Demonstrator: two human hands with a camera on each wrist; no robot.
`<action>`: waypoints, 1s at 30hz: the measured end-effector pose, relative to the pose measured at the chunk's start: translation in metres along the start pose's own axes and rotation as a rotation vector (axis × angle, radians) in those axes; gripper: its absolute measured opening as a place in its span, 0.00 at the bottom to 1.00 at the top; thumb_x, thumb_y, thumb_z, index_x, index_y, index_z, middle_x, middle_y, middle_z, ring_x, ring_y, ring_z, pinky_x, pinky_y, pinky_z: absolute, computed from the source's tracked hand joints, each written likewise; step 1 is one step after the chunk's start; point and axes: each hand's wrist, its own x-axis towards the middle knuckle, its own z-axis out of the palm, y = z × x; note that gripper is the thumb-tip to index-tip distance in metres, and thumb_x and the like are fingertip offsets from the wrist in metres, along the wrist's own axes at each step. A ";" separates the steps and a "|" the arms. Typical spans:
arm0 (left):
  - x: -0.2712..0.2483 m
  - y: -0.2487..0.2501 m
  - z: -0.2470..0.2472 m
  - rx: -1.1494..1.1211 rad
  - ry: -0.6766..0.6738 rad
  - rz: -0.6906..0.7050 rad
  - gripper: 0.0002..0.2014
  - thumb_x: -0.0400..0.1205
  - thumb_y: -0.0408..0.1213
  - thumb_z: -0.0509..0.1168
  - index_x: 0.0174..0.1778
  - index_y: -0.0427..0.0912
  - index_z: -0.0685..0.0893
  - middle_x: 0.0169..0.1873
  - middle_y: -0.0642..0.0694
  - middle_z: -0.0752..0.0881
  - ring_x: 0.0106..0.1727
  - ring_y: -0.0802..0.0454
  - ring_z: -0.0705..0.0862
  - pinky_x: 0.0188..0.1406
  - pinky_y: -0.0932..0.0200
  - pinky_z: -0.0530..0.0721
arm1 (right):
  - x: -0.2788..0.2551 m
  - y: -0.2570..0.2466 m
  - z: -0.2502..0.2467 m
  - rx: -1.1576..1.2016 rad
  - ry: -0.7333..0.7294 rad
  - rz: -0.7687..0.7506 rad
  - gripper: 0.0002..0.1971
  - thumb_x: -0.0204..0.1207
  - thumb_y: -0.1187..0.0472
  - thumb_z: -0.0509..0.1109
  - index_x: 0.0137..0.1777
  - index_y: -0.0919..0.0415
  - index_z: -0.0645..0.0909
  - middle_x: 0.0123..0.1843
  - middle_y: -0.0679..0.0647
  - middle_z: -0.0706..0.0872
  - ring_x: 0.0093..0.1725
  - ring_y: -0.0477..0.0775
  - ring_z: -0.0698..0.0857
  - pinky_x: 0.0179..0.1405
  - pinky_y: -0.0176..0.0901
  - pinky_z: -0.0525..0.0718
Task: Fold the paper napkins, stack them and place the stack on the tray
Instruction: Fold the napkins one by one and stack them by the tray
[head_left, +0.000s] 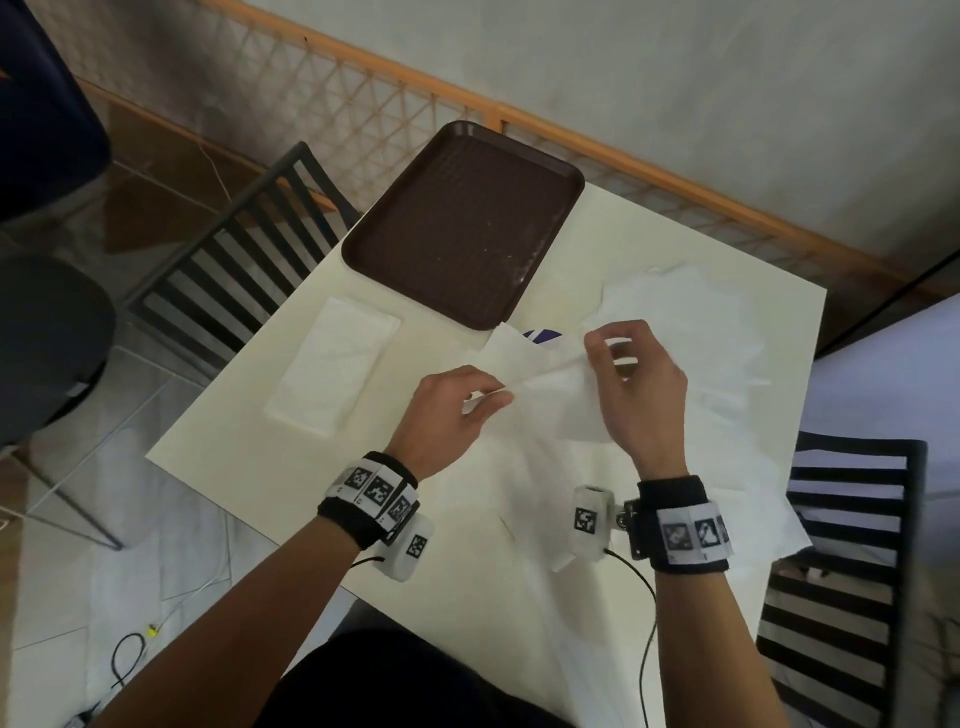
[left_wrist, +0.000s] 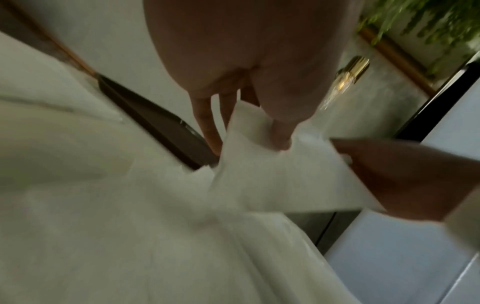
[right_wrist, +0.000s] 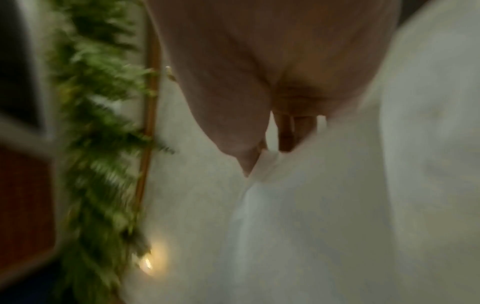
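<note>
Both hands hold one white paper napkin (head_left: 550, 384) above the middle of the pale table (head_left: 249, 447). My left hand (head_left: 467, 400) pinches its near-left edge between thumb and fingers. My right hand (head_left: 618, 358) pinches its upper right part. In the left wrist view my left hand (left_wrist: 259, 131) grips the napkin (left_wrist: 272, 181), with the right hand (left_wrist: 402, 174) at its other end. The right wrist view is blurred; my right hand (right_wrist: 262, 156) nips the napkin (right_wrist: 298, 205). A folded napkin stack (head_left: 332, 364) lies on the left. The brown tray (head_left: 462, 223) sits empty at the far edge.
Several loose unfolded napkins (head_left: 727, 332) cover the right side and near part of the table. Black slatted chairs stand at the left (head_left: 234, 249) and the right (head_left: 852, 545). A wooden lattice fence (head_left: 363, 104) runs behind the table.
</note>
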 end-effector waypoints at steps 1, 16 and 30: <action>0.000 0.000 -0.008 0.042 -0.031 0.012 0.13 0.91 0.52 0.69 0.55 0.47 0.93 0.49 0.56 0.93 0.48 0.55 0.90 0.53 0.45 0.89 | 0.000 0.000 -0.004 -0.202 0.021 -0.124 0.14 0.86 0.37 0.74 0.62 0.44 0.86 0.65 0.50 0.85 0.65 0.59 0.86 0.62 0.51 0.84; -0.024 -0.026 -0.127 0.077 0.091 -0.095 0.13 0.93 0.48 0.66 0.49 0.45 0.89 0.36 0.58 0.88 0.38 0.56 0.85 0.41 0.66 0.80 | 0.044 -0.067 0.066 0.219 -0.469 -0.041 0.10 0.82 0.49 0.83 0.55 0.53 0.91 0.48 0.50 0.95 0.50 0.49 0.94 0.52 0.44 0.93; -0.030 -0.146 -0.159 0.229 0.187 -0.659 0.15 0.90 0.48 0.68 0.60 0.38 0.87 0.51 0.42 0.91 0.60 0.35 0.83 0.61 0.43 0.78 | 0.050 -0.070 0.294 -0.071 -0.441 0.107 0.10 0.79 0.57 0.80 0.56 0.61 0.90 0.41 0.56 0.93 0.51 0.61 0.94 0.46 0.35 0.81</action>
